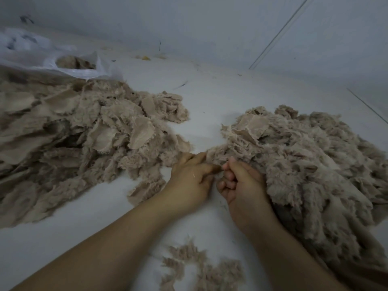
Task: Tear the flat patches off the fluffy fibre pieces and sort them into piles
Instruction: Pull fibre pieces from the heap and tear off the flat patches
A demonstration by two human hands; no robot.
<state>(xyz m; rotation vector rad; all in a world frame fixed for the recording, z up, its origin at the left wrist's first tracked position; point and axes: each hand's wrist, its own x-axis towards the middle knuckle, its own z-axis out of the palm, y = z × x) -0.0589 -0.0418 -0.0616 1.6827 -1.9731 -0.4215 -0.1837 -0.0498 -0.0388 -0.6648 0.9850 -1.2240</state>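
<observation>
Two big heaps of beige fluffy fibre pieces lie on a white surface. The left heap [73, 131] shows many flat smooth patches facing up. The right heap [304, 164] is mostly fluffy, with a few flat patches near its top left. Both hands meet at the near left edge of the right heap. My left hand [192, 177] pinches a fibre piece [216, 156] there between thumb and fingers. My right hand [241, 183] has its fingers curled and grips the same piece from the right.
A small scatter of fluffy scraps [201, 267] lies near the bottom, between my forearms. A white plastic bag [63, 59] with more fibre inside sits at the back left. A grey wall rises behind the white surface [210, 97].
</observation>
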